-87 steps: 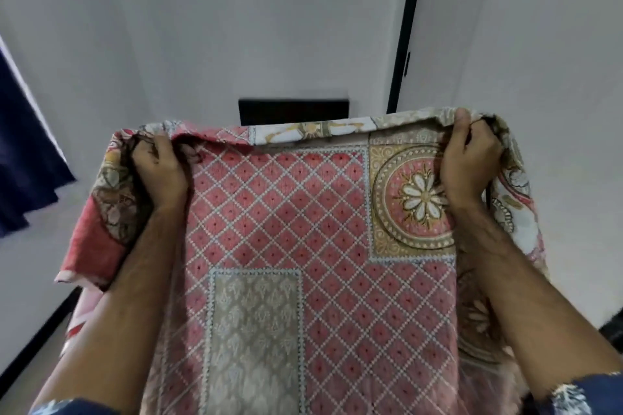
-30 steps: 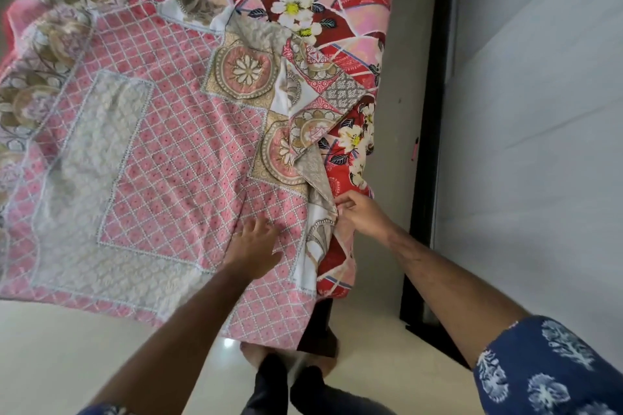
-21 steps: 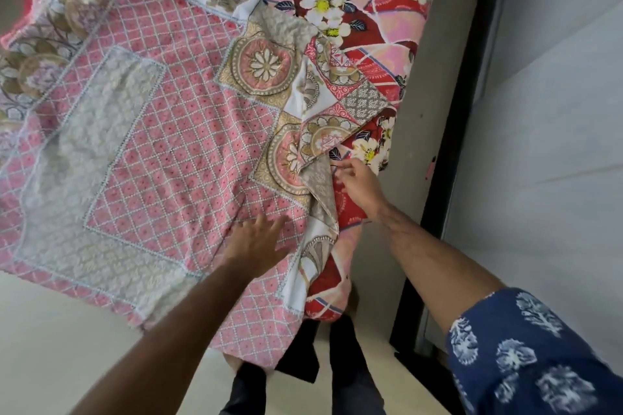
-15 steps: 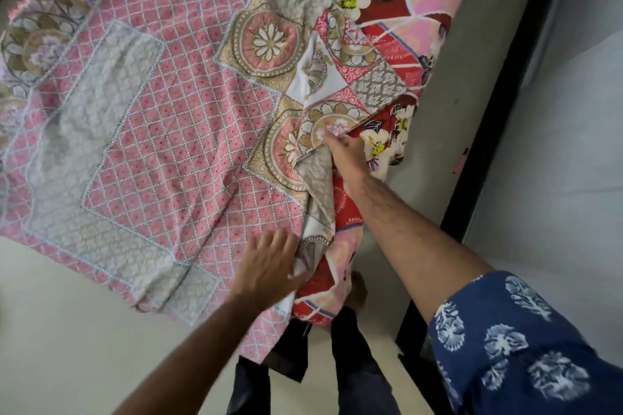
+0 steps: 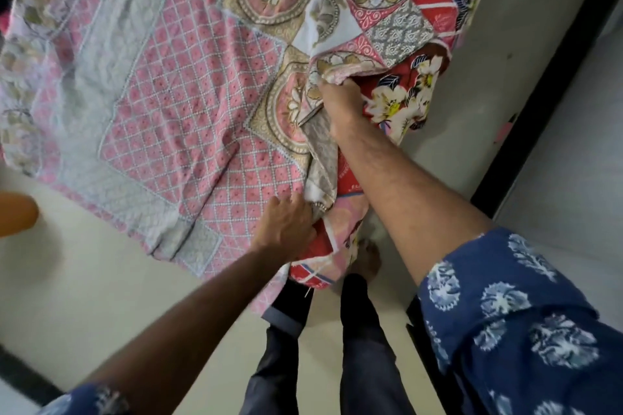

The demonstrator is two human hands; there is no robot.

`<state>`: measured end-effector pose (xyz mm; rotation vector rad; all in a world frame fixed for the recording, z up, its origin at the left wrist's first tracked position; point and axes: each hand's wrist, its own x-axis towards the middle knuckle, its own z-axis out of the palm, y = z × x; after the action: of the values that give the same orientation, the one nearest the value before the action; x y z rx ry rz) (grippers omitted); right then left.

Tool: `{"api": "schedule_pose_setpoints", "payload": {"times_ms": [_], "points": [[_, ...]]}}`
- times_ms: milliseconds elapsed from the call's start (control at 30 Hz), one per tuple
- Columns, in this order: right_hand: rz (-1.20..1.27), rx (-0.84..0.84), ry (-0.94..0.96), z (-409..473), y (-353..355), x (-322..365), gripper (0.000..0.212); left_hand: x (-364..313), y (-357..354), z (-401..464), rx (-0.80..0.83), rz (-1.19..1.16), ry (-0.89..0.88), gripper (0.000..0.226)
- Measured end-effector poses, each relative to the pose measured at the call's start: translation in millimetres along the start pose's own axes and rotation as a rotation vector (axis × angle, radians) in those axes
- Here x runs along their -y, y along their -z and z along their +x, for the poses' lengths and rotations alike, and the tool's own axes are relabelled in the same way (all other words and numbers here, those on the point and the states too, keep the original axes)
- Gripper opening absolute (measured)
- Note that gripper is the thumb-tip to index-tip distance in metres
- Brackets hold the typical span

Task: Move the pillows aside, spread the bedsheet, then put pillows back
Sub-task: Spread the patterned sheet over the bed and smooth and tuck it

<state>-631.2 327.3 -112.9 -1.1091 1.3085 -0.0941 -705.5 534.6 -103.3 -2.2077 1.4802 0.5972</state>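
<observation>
Nearest: blue printed sleeve [image 5: 512, 310] on the right arm, dark trousers [image 5: 364, 347] below, one bare foot [image 5: 369, 259] on the pale floor [image 5: 67, 280] just beside the bed corner. Left hand [image 5: 286, 224] lies palm down, fingers spread flat on the near edge of the pink lattice bedsheet [image 5: 188, 104], pressing not gripping, where the edge drapes over the bed's side. Right hand [image 5: 338, 103] farther in, fingers clenched on a folded-back flap of the same bedsheet, flap bunched and lifted above the hand. Under the flap, a red floral sheet [image 5: 404, 94] shows, hanging off the right side of the bed. Bedsheet covers most of the bed, left part lying flat, right corner crumpled and turned over. Orange blurred object [image 5: 15, 212] at left edge, cannot tell what. Dark frame strip [image 5: 539, 84] and grey floor beyond on the right.
</observation>
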Motion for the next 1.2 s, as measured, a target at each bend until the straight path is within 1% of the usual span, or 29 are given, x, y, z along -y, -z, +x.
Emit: {"api": "schedule_pose_setpoints", "payload": {"times_ms": [33,100,133,200,267,367,433,500,567,600,667,700,733,767,800,833,867,900,933,967,1000,1067,1133,1200], "points": [[0.029,-0.011,0.024,-2.7,9.1,-2.4,0.063,-1.9,3.8,2.3,-0.001,0.031,-0.041,0.033],[0.104,-0.032,0.085,-8.8,38.3,-8.8,0.048,-6.6,12.9,2.5,0.005,-0.008,-0.161,0.027],[0.152,-0.028,0.100,-8.5,55.5,-14.3,0.040,-8.9,15.5,0.1,0.024,-0.034,-0.234,0.028],[0.269,-0.019,0.118,-9.0,96.7,-22.6,0.032,-11.8,14.0,-6.0,0.071,-0.074,-0.401,0.031],[0.333,-0.002,0.160,-12.7,134.0,-30.1,0.014,-10.2,12.0,-13.8,0.097,-0.115,-0.504,0.030],[0.261,-0.001,0.262,-19.1,176.2,-36.2,0.014,-13.7,17.1,-21.6,0.052,-0.195,-0.652,0.027],[0.237,-0.027,0.316,-18.9,197.5,-39.9,0.016,-26.2,25.7,-24.4,0.099,-0.266,-0.692,0.022],[0.230,-0.094,0.349,-17.3,214.1,-44.8,0.014,-48.7,32.2,-24.3,0.087,-0.373,-0.709,0.021],[0.197,-0.167,0.334,-15.6,224.2,-56.7,0.013,-75.6,33.7,-21.4,0.121,-0.400,-0.655,0.022],[0.178,-0.179,0.314,-13.8,227.2,-65.8,0.016,-87.0,33.3,-16.3,0.177,-0.368,-0.589,0.024],[0.159,-0.134,0.217,-7.6,225.7,-82.5,0.022,-99.2,21.5,-5.3,0.327,-0.292,-0.464,0.030],[0.173,-0.093,0.141,-2.6,222.9,-86.8,0.025,-99.9,15.0,-0.2,0.390,-0.271,-0.461,0.034],[0.207,-0.057,0.048,3.5,219.9,-87.8,0.027,-96.9,10.1,5.1,0.426,-0.258,-0.503,0.037],[0.269,-0.014,-0.038,10.4,219.0,-85.3,0.030,-92.5,8.9,11.9,0.408,-0.269,-0.558,0.040],[0.346,0.037,-0.100,19.2,218.8,-81.7,0.033,-86.2,14.1,18.4,0.333,-0.311,-0.596,0.043],[0.433,0.086,-0.136,28.0,219.5,-76.0,0.038,-78.1,19.2,26.6,0.188,-0.385,-0.617,0.042],[0.507,0.115,-0.160,35.3,220.4,-68.0,0.041,-69.2,25.4,35.9,-0.021,-0.462,-0.615,0.034],[0.551,0.127,-0.186,42.1,221.9,-59.5,0.042,-58.7,31.7,45.5,-0.236,-0.501,-0.587,0.023],[0.558,0.129,-0.216,48.4,224.4,-48.8,0.041,-47.0,39.0,57.9,-0.376,-0.486,-0.510,0.020],[0.552,0.121,-0.249,54.1,226.1,-36.7,0.038,-34.4,43.3,72.4,-0.434,-0.446,-0.393,0.027],[0.536,0.107,-0.266,62.3,229.0,-26.8,0.037,-22.0,48.6,86.9,-0.424,-0.412,-0.258,0.037],[0.473,0.100,-0.280,77.7,233.3,-10.6,0.039,-0.6,56.7,112.1,-0.326,-0.383,-0.044,0.055],[0.396,0.176,-0.276,89.4,237.3,5.9,0.028,13.3,59.4,131.2,-0.225,-0.431,0.041,0.076],[0.325,0.285,-0.287,95.6,240.6,17.5,0.019,18.7,56.5,140.7,-0.161,-0.476,0.069,0.093]]}}
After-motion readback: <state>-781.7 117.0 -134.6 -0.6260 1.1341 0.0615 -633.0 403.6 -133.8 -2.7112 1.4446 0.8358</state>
